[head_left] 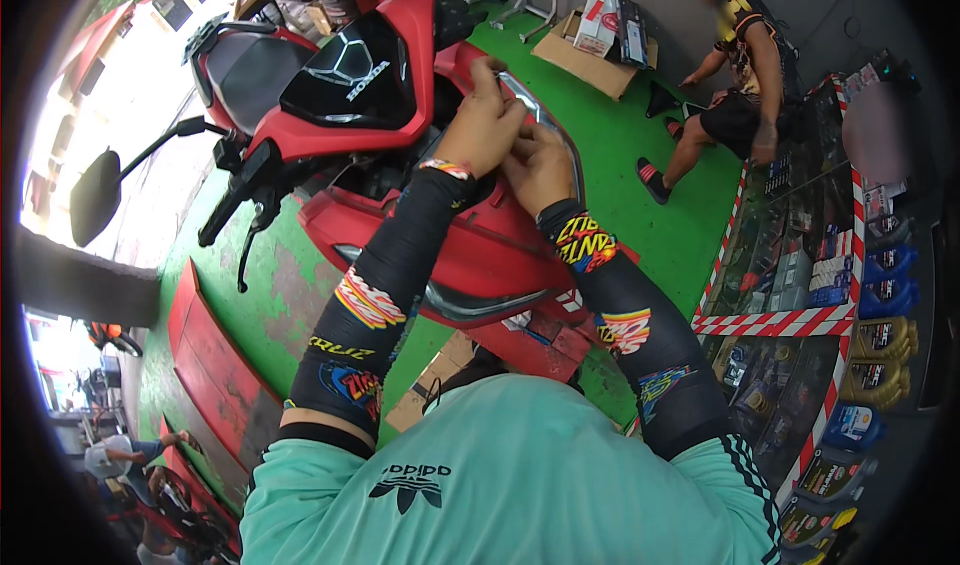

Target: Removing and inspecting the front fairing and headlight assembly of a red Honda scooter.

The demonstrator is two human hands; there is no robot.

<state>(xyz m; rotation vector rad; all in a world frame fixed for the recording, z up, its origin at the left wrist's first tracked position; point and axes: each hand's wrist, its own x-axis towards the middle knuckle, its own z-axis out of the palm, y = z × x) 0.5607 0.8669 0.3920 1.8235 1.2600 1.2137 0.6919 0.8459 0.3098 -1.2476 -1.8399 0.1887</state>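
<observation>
A red scooter (470, 257) stands in front of me, its front body panels right under my hands. My left hand (480, 130) is bent over the gap beside the red and black front cowl (362, 83), fingers curled. Close against it, my right hand (541, 168) has its fingers drawn together near the same gap, next to the long headlight strip (535, 105). Whatever the fingertips grip is hidden behind the hands. Dark printed sleeves cover both forearms.
The handlebar grip (226, 205) and mirror (96, 198) stick out on the left. Loose red panels (212, 350) lie on the green floor. A glass display case (775, 255) with striped tape stands right, beside oil bottles (880, 338). Another person (740, 65) sits near an open cardboard box (590, 60).
</observation>
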